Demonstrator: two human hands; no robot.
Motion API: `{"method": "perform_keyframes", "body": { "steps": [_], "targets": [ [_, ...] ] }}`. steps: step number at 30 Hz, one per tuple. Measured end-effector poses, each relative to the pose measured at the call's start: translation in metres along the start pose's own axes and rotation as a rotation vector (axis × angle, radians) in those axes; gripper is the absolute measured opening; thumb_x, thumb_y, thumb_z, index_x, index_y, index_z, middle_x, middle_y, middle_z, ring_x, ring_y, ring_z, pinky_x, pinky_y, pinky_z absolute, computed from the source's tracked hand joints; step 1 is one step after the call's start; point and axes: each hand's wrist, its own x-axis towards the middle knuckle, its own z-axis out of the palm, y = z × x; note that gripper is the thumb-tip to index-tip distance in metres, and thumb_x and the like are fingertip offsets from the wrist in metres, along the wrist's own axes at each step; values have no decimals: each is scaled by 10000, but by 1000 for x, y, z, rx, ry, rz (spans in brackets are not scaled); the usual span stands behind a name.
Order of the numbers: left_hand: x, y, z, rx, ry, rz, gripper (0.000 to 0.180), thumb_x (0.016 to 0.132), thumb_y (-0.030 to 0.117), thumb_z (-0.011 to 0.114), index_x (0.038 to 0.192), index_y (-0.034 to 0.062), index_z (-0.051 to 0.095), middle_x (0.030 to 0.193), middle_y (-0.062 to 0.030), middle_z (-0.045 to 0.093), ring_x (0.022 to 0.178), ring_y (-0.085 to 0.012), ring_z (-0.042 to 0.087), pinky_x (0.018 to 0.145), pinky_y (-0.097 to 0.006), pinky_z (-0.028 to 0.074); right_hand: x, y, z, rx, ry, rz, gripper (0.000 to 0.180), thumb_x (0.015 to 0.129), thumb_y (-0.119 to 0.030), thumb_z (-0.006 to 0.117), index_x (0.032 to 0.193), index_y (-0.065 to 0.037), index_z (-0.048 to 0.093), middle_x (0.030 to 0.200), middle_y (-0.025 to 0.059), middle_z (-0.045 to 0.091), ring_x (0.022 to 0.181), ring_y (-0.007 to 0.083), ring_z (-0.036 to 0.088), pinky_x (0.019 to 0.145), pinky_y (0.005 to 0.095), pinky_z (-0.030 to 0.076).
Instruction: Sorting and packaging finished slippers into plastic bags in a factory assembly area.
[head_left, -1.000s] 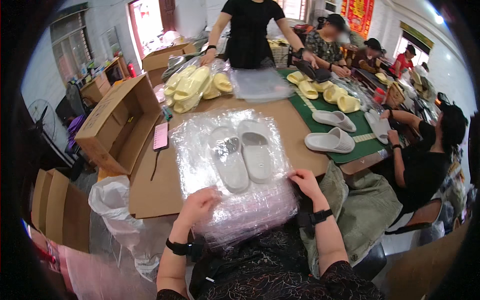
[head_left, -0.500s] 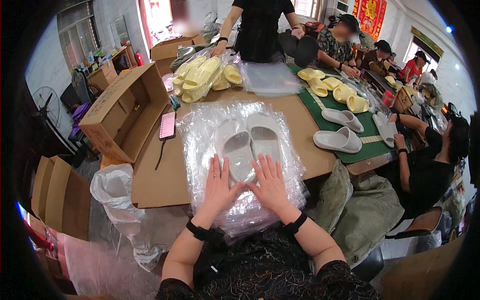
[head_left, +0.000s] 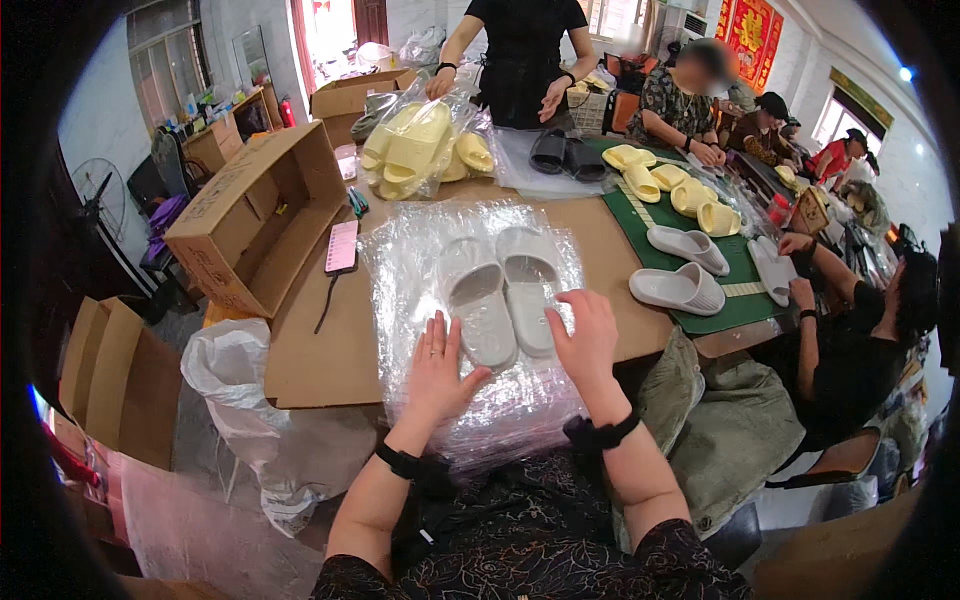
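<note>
No grip is closed on anything: both hands are laid flat, fingers spread, on the stack of clear plastic bags (head_left: 470, 330) at the near edge of the bench (head_left: 320, 350). The left hand (head_left: 437, 372) is pressed palm-down beside the heel of the left slipper, its fingertips touching the sole's edge; the right hand (head_left: 585, 335) is set just beside the right slipper, fingers slightly curled over the film, the wrist bent upward. A dark band is worn on each wrist.

The pair of pale grey slippers (head_left: 500, 290) is lain side by side, toes pointing away, on the top of the bag stack — whether the pair is already inside the topmost bag or merely resting on it cannot be told through the glare of the film. Judged from this, the pair has been placed and aligned, while the closing or removal of a bagged pair is not yet done.

More work appears left: two further grey slippers (head_left: 685, 270) are seen loose on the green mat (head_left: 700, 310) to the right, with yellow slippers (head_left: 680, 190) beyond them. A bag of yellow slippers (head_left: 415, 145) — already packed — is stood at the far side, and an open cardboard box (head_left: 260, 220) is lain on its side at the left, near a phone (head_left: 341, 246).
</note>
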Motion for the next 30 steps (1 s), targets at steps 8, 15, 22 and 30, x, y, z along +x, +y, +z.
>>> {"method": "perform_keyframes", "body": {
  "steps": [8, 15, 22, 30],
  "targets": [
    [0, -9, 15, 21, 35, 49, 1042, 829, 659, 609, 1535, 6, 208, 1583, -290, 159, 1470, -436, 166, 1195, -496, 157, 46, -25, 107, -403, -469, 105, 562, 811, -486, 708, 1023, 26, 617, 1023, 185, 638, 972, 326, 614, 808, 413, 520],
    [8, -2, 2, -52, 84, 42, 1097, 760, 520, 764, 1524, -20, 192, 1558, -319, 196, 1443, -441, 226, 1186, -489, 189, 54, 6, 154, -204, -335, 105, 222, 793, -239, 650, 829, -25, 698, 845, 166, 699, 803, 336, 692, 711, 429, 553],
    [2, 7, 3, -151, 80, 31, 1198, 714, 475, 794, 1498, -118, 110, 1560, -312, 204, 1430, -440, 247, 1184, -455, 209, 36, 23, 127, 121, -153, 306, 215, 791, -231, 636, 787, -16, 648, 749, 198, 666, 730, 391, 650, 684, 469, 525],
    [-6, 9, -7, -193, 33, -90, 1153, 745, 489, 764, 1497, -121, 138, 1587, -281, 158, 1466, -401, 173, 1208, -446, 148, 4, 44, 38, 925, 387, 499, 115, 817, -45, 619, 806, -7, 512, 721, 29, 484, 660, 125, 477, 605, 284, 426]
  ]
}}
